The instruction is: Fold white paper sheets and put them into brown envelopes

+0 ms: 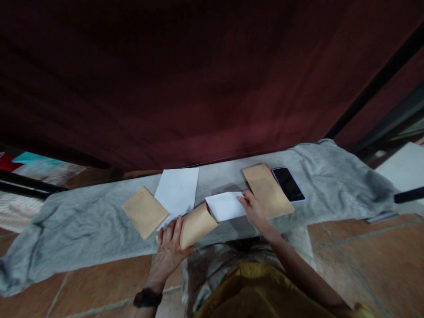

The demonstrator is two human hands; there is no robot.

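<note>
My left hand [170, 249] grips the left end of a brown paper envelope [198, 224], its fingers over the top and the thumb along the near edge. The envelope's open end faces right. Between the fingertips of my right hand [252, 207] is the right edge of a folded white paper [225, 206], whose left end lies at the mouth of the envelope. Another white sheet [179, 187] lies flat behind my left hand. To its left rests a second brown envelope [145, 213]. More brown envelopes [267, 190] lie just right of my right hand.
A grey cloth [89, 221] covers the long narrow bench. Beside the right envelopes lies a phone [288, 184] with a dark screen. Behind the bench hangs a dark red curtain [205, 88]. Brown floor tiles [371, 251] show in front, and a white surface [404, 172] stands far right.
</note>
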